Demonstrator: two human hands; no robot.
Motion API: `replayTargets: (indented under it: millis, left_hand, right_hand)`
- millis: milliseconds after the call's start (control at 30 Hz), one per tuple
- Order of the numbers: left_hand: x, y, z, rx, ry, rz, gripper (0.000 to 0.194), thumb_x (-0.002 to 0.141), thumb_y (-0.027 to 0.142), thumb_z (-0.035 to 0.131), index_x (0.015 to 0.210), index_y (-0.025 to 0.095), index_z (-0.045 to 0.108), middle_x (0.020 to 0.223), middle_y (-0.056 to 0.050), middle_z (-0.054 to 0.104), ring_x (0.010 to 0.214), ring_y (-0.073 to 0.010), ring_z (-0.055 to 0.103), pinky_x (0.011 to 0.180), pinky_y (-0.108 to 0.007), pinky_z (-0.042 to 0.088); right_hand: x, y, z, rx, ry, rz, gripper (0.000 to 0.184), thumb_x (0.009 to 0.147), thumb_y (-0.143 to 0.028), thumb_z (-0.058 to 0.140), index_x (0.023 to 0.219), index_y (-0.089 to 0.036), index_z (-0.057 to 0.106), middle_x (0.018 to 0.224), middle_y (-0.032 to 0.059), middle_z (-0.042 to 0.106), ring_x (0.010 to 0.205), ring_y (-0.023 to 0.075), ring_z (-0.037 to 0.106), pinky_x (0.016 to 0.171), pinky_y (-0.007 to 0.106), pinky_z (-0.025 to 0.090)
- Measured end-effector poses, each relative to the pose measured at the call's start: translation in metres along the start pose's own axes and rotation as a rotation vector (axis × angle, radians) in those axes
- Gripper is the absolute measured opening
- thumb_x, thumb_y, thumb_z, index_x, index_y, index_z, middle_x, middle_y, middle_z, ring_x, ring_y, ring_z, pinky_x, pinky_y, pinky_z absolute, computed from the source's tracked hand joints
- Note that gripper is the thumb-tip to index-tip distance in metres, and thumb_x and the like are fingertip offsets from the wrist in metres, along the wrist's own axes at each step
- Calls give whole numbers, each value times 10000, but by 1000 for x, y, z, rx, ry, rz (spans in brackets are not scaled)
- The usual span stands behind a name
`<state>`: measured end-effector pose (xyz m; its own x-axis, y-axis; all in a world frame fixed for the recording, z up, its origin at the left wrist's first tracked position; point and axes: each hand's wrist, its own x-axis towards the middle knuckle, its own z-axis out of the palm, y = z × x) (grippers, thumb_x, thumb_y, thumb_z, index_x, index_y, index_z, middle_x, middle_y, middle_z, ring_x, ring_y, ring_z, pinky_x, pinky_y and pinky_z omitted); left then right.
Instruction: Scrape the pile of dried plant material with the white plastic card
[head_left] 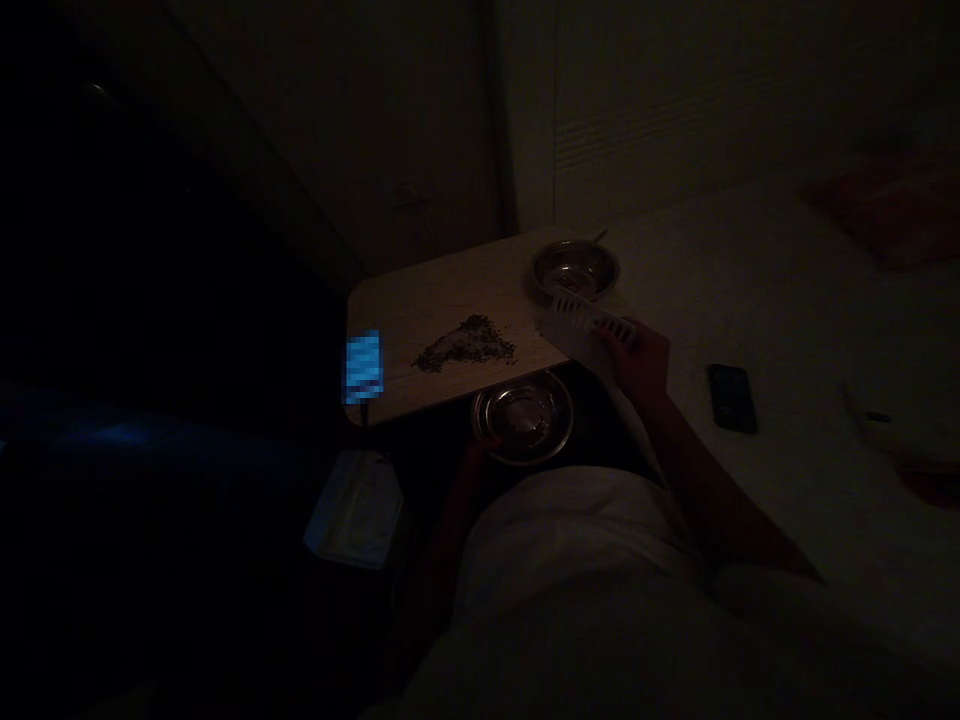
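Note:
The scene is very dark. My right hand (639, 357) is closed on a white slotted plastic basket (581, 325) at the right edge of a small wooden table (409, 300). My left hand (484, 447) grips the rim of a steel bowl (523, 415), held just below the table's near edge. A pile of small dark bits (466, 343) lies on the tabletop. A second steel bowl (575, 268) stands at the table's far right corner, with a utensil handle sticking out.
A glowing blue screen (364, 366) sits at the table's left near corner. A dark phone (733, 397) lies on the pale bed surface to the right. A white object (355, 508) lies low on the left. Walls stand behind.

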<state>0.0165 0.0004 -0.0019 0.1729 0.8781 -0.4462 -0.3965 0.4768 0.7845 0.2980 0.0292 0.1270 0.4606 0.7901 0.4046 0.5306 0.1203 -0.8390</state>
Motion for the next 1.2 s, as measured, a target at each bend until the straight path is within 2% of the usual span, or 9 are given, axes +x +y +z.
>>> replayTargets:
  millis: [133, 300, 500, 767, 900, 1033, 1200]
  left_hand:
    - [2, -1, -1, 9, 16, -42, 591, 446, 212, 833, 1025, 152, 729, 1026, -124, 745, 1199, -440, 543, 1039, -567, 393]
    - [1, -3, -2, 16, 67, -88, 477, 451, 241, 825, 911, 146, 741, 947, -123, 755, 1174, -447, 559, 1027, -567, 405]
    - [3, -3, -3, 20, 32, -62, 505, 445, 237, 837, 930, 136, 738, 964, -124, 754, 1157, -444, 571, 1016, -561, 415]
    - [0, -6, -4, 17, 4, -69, 648, 476, 255, 869, 1088, 141, 688, 1036, -129, 737, 1192, -428, 550, 1026, -537, 409]
    - [-1, -6, -3, 123, -4, -1, 647, 529, 316, 871, 1122, 151, 674, 1144, -140, 701, 1221, -415, 531, 1047, -525, 390]
    - [1, -4, -2, 219, -94, 110, 703, 577, 349, 856, 1220, 184, 624, 1289, -127, 630, 1293, -383, 470, 1079, -501, 358]
    - [3, -1, 0, 287, -146, 165, 762, 564, 395, 861, 1247, 184, 597, 1360, -140, 574, 1350, -361, 404, 1113, -479, 309]
  right_hand:
    - [-1, -1, -1, 24, -14, -8, 282, 776, -422, 652, 882, -178, 745, 767, 26, 725, 680, 190, 640, 638, 296, 480]
    - [-3, -6, -2, -4, -52, -19, 287, 786, -426, 641, 862, -168, 743, 744, 19, 721, 665, 180, 631, 624, 282, 471]
    - [-1, -5, 2, 7, -80, -36, 298, 794, -430, 637, 901, -174, 747, 790, 29, 738, 688, 188, 648, 640, 288, 488]
    - [1, -1, 6, 34, -181, -39, 291, 794, -414, 643, 953, -198, 757, 886, 30, 757, 775, 224, 685, 712, 334, 525]
    - [2, 0, 3, 64, -182, -25, 301, 790, -414, 647, 958, -189, 754, 895, 29, 757, 792, 220, 686, 719, 323, 524]
    - [3, 3, 2, 87, -117, -26, 279, 792, -399, 643, 946, -193, 752, 906, 33, 757, 817, 217, 688, 750, 329, 523]
    - [3, 1, 1, 79, -167, -32, 270, 794, -388, 650, 951, -192, 752, 913, 43, 758, 821, 216, 689, 754, 330, 522]
